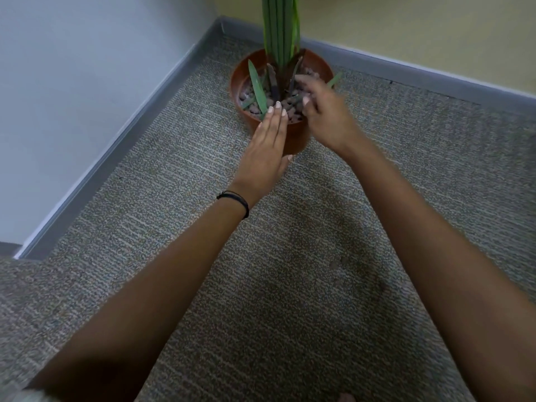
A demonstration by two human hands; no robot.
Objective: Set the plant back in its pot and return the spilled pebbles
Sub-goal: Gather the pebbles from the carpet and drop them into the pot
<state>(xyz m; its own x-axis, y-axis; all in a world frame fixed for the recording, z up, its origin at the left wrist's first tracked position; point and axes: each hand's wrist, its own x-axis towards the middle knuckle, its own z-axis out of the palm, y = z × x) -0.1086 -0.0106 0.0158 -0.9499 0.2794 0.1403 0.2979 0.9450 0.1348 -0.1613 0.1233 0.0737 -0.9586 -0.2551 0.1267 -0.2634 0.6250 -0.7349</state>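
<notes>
Round terracotta-brown plastic pot (293, 137) stood upright on grey woven carpet (290, 256), in a wall corner. Tall green-leaved plant (280, 33) seated inside among pinkish-brown pebbles (293, 104). Left hand (268, 149) laid flat, open, against near rim. Right hand (322, 111) blurred above pebbles; grip cannot be told.

We see a pot (293, 134) of smooth terracotta-coloured material, probably plastic, with a faint sheen on its rim. The pebbles (291, 104) in it look rough, porous and matt, brownish-pink. The plant (280, 30) has smooth, slightly glossy green leaves. The carpet (179, 158) is a coarse looped weave, matt grey. The baseboard (95, 166) looks smooth like vinyl; the walls (72, 68) are matt painted.
</notes>
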